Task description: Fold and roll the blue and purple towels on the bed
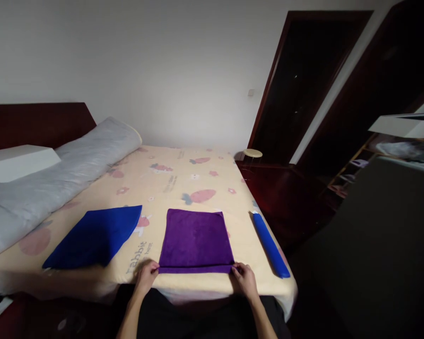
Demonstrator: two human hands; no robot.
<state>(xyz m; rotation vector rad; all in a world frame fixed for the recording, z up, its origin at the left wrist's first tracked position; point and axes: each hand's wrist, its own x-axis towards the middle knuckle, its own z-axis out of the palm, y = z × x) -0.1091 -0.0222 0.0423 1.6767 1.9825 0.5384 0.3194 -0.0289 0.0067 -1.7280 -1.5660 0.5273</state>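
Grip of both hands (pixel 147 278) pinching purple cloth (pixel 197 239) corners, forearms angled inward, palms down.

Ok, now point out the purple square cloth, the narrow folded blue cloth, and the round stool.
Purple square cloth (pixel 197 240): head view, middle of its flat face.
Narrow folded blue cloth (pixel 270 246): head view, mid-length.
Round pale stool (pixel 253 153): head view, seat top.

1 purple cloth (pixel 197 238) | 2 hands (pixel 147 277) (pixel 245 278) | 2 blue cloths (pixel 95 235) (pixel 270 245), at its nine and three o'clock | 2 white boxes (pixel 21 162) (pixel 397 126), ten and two o'clock | 1 stool (pixel 252 153), one o'clock | 1 bed (pixel 169 186)
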